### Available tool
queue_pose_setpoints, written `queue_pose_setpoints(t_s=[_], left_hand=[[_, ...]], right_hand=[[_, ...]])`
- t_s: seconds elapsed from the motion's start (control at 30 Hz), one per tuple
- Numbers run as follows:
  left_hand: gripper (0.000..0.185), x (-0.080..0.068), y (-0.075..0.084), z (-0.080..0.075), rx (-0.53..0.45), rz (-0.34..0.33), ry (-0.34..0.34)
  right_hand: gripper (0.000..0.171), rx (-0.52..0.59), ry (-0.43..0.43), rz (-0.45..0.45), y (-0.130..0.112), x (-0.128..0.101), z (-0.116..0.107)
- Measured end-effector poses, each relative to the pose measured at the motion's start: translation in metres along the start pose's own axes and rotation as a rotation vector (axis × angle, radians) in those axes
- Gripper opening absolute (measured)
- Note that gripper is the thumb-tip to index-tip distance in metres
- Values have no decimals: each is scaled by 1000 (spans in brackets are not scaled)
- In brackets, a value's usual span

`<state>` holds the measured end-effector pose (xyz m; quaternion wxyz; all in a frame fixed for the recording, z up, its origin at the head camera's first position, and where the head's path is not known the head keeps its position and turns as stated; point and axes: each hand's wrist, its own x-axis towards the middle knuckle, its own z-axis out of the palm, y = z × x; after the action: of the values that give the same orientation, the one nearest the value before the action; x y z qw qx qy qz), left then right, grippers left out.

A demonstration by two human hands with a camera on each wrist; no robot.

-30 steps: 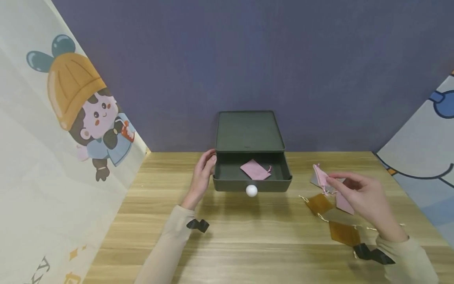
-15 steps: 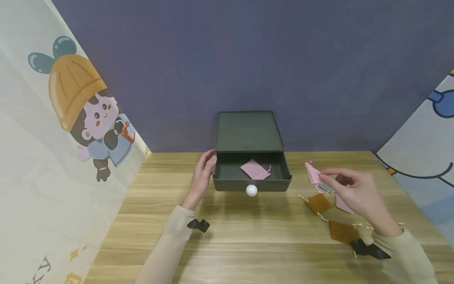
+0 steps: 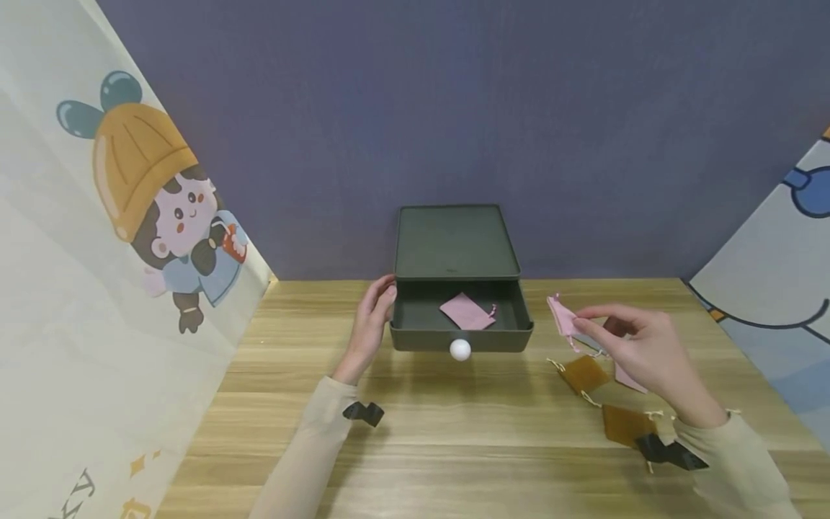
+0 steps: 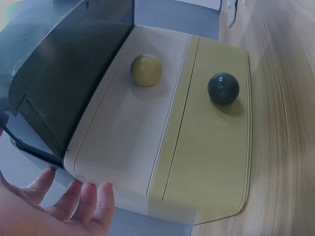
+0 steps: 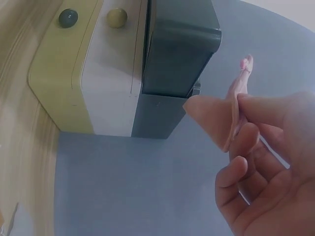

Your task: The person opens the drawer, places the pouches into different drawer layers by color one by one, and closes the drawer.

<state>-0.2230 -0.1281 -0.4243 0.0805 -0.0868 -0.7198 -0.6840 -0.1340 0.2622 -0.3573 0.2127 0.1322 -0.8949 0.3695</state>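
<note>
A small chest of drawers (image 3: 457, 241) stands against the back wall, its dark green top drawer (image 3: 415, 339) pulled out by a white knob (image 3: 460, 349) side. Inside that drawer lies a pink drawstring pouch (image 3: 467, 311). My left hand (image 3: 368, 328) rests its fingertips against the chest's left side; in the left wrist view the fingers (image 4: 81, 201) reach the white middle tier's edge. Right of the chest, my right hand (image 3: 638, 346) pinches another pink drawstring pouch (image 5: 214, 118) between thumb and fingers, held up above the table.
Two brown drawstring pouches (image 3: 625, 425) and a pink pouch (image 3: 629, 376) lie on the wooden table (image 3: 454, 447) under and beside my right arm. A greyish pouch is partly hidden there. Below the open drawer are a white drawer (image 4: 128, 113) and a yellow-green drawer (image 4: 211, 147), both closed.
My right hand has moved left toward the chest, carrying the pink pouch away from the other pouches. The left hand and the open drawer have stayed put.
</note>
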Motion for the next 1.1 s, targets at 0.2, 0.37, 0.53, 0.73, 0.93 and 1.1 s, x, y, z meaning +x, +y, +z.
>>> queue_pose_setpoints(t_s=[0.2, 0.37, 0.53, 0.73, 0.93, 1.1], left_hand=[[54, 0, 0, 0, 6, -6, 5], [54, 1, 0, 0, 2, -8, 1], [54, 1, 1, 0, 6, -4, -6], [55, 0, 1, 0, 12, -6, -7], [55, 0, 1, 0, 2, -7, -5], [55, 0, 1, 0, 7, -3, -6]], right_hand=[[9, -24, 2, 3, -5, 3, 1], [9, -16, -7, 10, -7, 4, 4], [8, -14, -21, 10, -9, 5, 7], [7, -12, -26, 11, -13, 7, 8], [7, -6, -46, 21, -17, 8, 10], [8, -8, -42, -11, -20, 9, 12]])
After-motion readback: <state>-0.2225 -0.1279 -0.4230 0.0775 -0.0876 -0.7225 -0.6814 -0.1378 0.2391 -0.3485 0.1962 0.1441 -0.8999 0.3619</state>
